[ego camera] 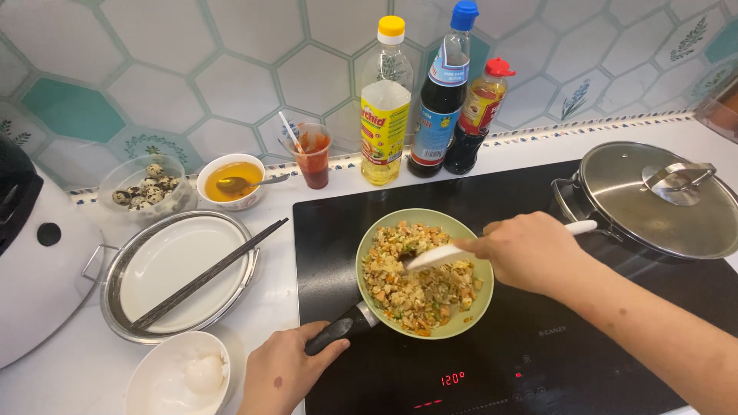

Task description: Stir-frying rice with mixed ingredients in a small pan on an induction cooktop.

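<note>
Nearest the camera, the left hand (pixel 283 375) was clamped on the black handle (pixel 339 332) of a pale green frying pan (pixel 424 273), which sat on the black induction hob (pixel 538 338) with its red display lit. Over the pan the right hand (pixel 529 250) gripped a white spatula (pixel 440 255), its blade sunk in the chopped mixture (pixel 419 284) of pale cubes with orange and green bits. Judging by the loose, evenly mixed look, the stirring seemed well along, though nothing had been plated: the oval plate (pixel 173 269) on its metal tray, with dark chopsticks (pixel 207 275) laid across, held no food. Beside the left hand stood a white bowl (pixel 178 376); farther back on the surface were quail eggs (pixel 144 192), a bowl of yellow sauce (pixel 231 181) and three bottles (pixel 438 92). A lidded steel pot (pixel 653 201) sat at the right.
</note>
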